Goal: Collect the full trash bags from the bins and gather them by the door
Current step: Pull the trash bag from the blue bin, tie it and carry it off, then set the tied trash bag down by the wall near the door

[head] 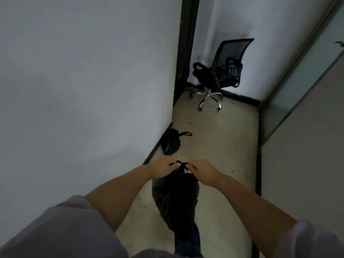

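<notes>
Both arms reach forward, bare below grey sleeves. The left hand (pixel 163 165) and right hand (pixel 202 170) each pinch the gathered neck of a black trash bag (pixel 176 198), which hangs between them above the floor (pixel 223 146). A second tied trash bag (pixel 170 143) lies farther off against the left wall (pixel 83 81). A black mesh office chair (pixel 219 73) stands in the far corner.

two trash bags (pixel 176 198) (pixel 170 142) (both black), one office chair (pixel 219 71).
</notes>
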A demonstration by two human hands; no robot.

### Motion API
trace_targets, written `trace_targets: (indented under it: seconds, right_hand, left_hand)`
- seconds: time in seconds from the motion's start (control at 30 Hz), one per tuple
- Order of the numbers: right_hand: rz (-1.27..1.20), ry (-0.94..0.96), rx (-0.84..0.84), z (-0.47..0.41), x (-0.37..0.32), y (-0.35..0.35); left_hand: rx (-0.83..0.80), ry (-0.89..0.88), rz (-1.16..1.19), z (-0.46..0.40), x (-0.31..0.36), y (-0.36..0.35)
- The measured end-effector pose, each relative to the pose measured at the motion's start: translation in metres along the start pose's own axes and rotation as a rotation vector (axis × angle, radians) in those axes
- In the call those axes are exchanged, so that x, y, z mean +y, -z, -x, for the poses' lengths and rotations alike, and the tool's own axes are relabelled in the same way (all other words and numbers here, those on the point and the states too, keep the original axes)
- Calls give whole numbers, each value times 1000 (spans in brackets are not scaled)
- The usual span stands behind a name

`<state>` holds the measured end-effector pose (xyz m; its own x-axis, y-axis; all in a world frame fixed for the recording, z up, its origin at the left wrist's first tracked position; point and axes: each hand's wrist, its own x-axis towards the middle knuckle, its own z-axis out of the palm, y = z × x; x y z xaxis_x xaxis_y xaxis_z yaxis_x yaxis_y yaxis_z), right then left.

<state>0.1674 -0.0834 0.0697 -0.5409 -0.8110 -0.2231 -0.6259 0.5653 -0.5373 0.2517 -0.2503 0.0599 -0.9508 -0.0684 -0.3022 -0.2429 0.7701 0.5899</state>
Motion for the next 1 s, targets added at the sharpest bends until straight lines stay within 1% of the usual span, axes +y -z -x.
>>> trace_targets:
  seconds: [0.1, 0.2, 0.37, 0.47, 0.53, 0.6, 0.7, 0.73, 0.77, 0.87, 0.9, 1.0]
  right_hand:
    - [20, 28, -83, -69, 23, 19]
    - [59, 64, -207, -141, 49, 31]
    - [17, 60, -342, -226, 79, 29]
    - [-70, 55, -372, -272, 92, 15]
    - [-80, 60, -377, -307, 103, 0]
    - [-86, 70, -375, -342, 115, -24]
    - [-92, 79, -345, -391, 138, -62]
    - [-81, 93, -340, -408, 148, -78]
    - [-76, 102, -337, -424, 157, -94]
    - [-46, 126, -331, -465, 185, -139]
    - [-28, 142, -324, -478, 194, -155]
    - [5, 190, -300, -507, 221, -198]
  left_hand:
    - [37, 44, -15, -58, -22, 17]
    - [61, 134, 1, -118, -50, 28]
    - [-10, 333, 41, -193, -88, 40]
    - [7, 421, 116, -225, -115, 45]
    - [17, 455, 157, -246, -139, 46]
    - [19, 469, 125, -268, -166, 44]
    - [78, 449, 42, -300, -213, 38]
    - [89, 431, -26, -310, -231, 35]
    - [83, 405, -159, -319, -248, 32]
    - [49, 327, -713, -336, -301, 23]
    - [45, 306, -855, -339, -318, 20]
    - [35, 276, -1185, -332, -370, 16]
